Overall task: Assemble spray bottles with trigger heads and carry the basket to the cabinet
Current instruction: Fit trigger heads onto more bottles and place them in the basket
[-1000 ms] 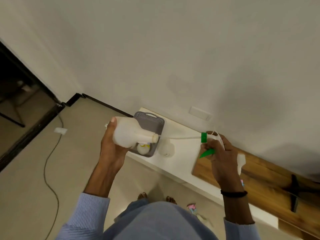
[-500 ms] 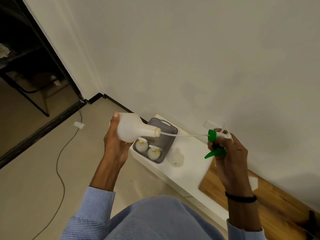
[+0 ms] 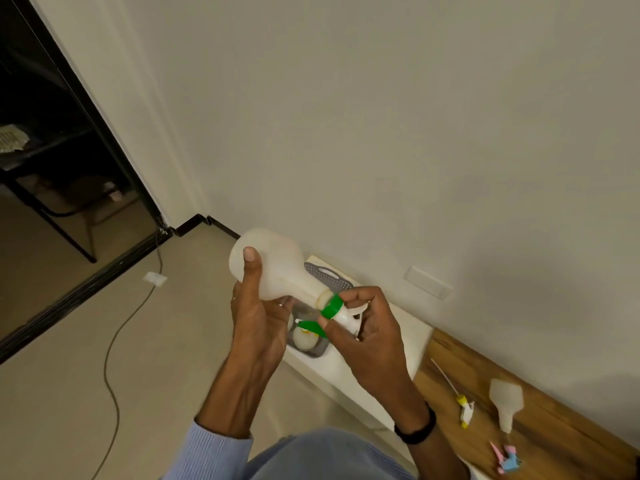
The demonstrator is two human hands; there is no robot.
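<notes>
My left hand grips a white plastic bottle, tilted with its neck pointing down to the right. My right hand holds a green-and-white trigger head with its green collar pressed against the bottle's neck; the dip tube is out of sight inside the bottle. Behind and below my hands, a grey basket sits on a white low bench and holds white bottles, one showing under my hands. On the wooden surface lie a yellow trigger head and another white bottle.
A pink and blue trigger head lies near the wooden surface's front edge. A cable runs across the beige floor to a white adapter. A dark doorway with a black frame is at the left. A plain wall rises behind the bench.
My right hand has pushed the trigger head's tube fully into the bottle, bringing the green collar up to the neck. Both hands came together, and the view tilted.
</notes>
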